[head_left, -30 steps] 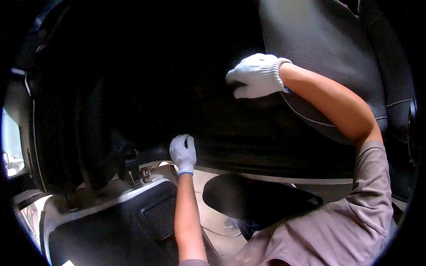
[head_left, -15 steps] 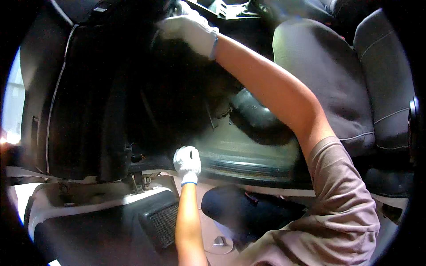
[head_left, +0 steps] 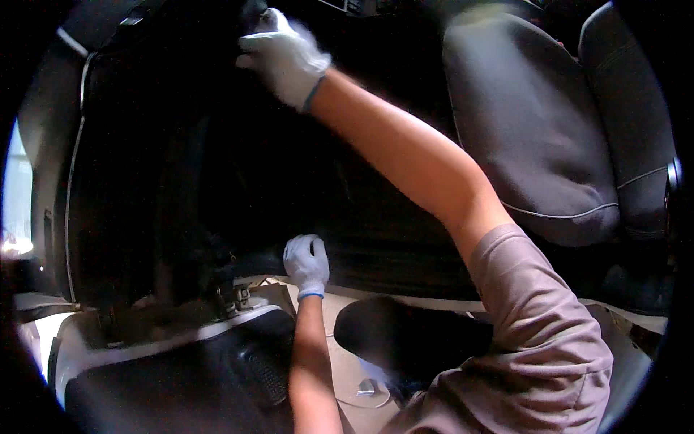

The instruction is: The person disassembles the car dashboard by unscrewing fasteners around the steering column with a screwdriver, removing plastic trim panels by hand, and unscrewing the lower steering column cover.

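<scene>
My right hand (head_left: 285,61), in a white knit glove, reaches far into the dark footwell at the top. Its fingers are bent, with the thumb uppermost, beside a small dark shape (head_left: 253,10); what they hold, if anything, is lost in shadow. Much closer, my left hand (head_left: 307,262), gloved the same way, is curled at the door sill (head_left: 369,291). A dark gap shows between its thumb and fingers, and anything inside them is hidden.
The grey front seat (head_left: 535,137) stands to the right. A door with a dark panel (head_left: 181,369) swings out at lower left, its hinge (head_left: 242,295) near my left hand. My dark-clothed leg (head_left: 412,336) is below the sill.
My right hand has shifted slightly left, its arm with it. The footwell has darkened, hiding the floor and the rounded dark object seen there before. The left hand stays nearly in place.
</scene>
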